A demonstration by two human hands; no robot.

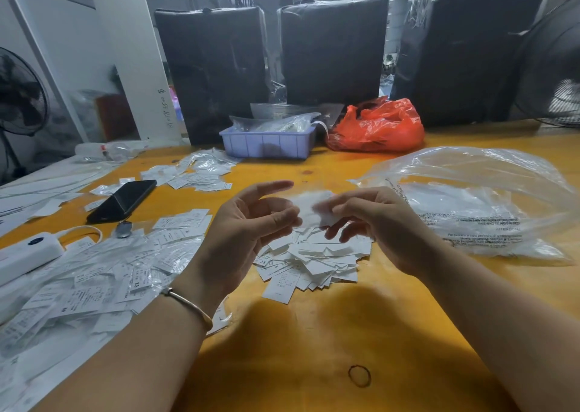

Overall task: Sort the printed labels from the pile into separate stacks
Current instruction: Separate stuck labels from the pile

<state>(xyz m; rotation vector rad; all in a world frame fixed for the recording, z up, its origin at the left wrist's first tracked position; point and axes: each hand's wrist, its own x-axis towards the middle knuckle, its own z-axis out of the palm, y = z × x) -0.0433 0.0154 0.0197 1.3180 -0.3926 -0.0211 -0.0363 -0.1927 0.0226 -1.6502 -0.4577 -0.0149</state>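
1. The label [309, 208] I'm checking is blurred white, lifted just above the pile [314, 261] so I can read it apart from the rest.
2. My right hand [370, 220] pinches one end of it with the fingertips; my left hand [251, 223] curls against the other end, forefinger stretched out free. I judge I'm peeling one label from another, though the blur hides that.
3. The pile lies directly beneath my hands on the yellow table [298, 349], so each pick is a short reach.
4. Labels already spread to my left [103, 279] and farther back [197, 173] look like separate groups.
5. The clear bag [489, 204] lies open at my right.
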